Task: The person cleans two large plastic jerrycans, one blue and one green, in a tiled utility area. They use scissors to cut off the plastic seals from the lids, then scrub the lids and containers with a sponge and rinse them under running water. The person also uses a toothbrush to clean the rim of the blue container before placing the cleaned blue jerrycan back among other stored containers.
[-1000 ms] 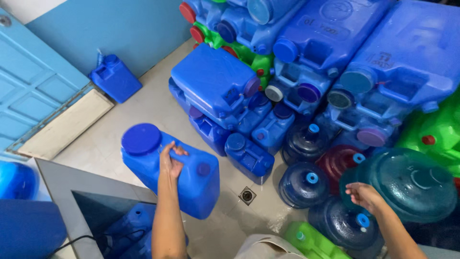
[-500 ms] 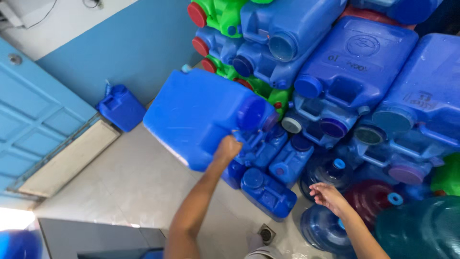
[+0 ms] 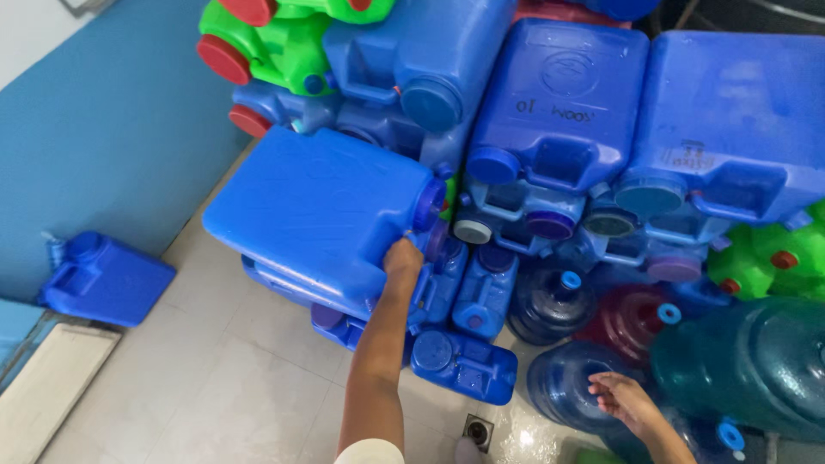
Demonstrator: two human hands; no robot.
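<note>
A person is gripping a large blue jerrycan (image 3: 318, 210) with the left hand (image 3: 402, 256), fingers closing on the container's handle end beside its blue cap, the arm stretching up from the bottom of the head view. The jerrycan is lying on its side on top of other blue jerrycans (image 3: 447, 296), at the left edge of a tall heap that is filling the upper right of the view. The right hand (image 3: 620, 397) is hanging open and relaxed, fingers loosely spread, holding nothing, just over a round dark blue water bottle (image 3: 571, 387) that is lying on the wet tiled floor (image 3: 215, 378).

Around them, the heap is rising in layers: green jerrycans with red caps (image 3: 284, 43) are sitting at the top left, big blue ones (image 3: 559, 103) are leaning across the middle and right, and a dark teal round bottle (image 3: 756, 361) is resting at the lower right beside a bright green container (image 3: 773, 258). A single small blue jerrycan (image 3: 107, 279) is lying apart from the heap, against the blue wall (image 3: 103, 137) on the left. A small floor drain (image 3: 478, 427) is showing near the bottom edge.
</note>
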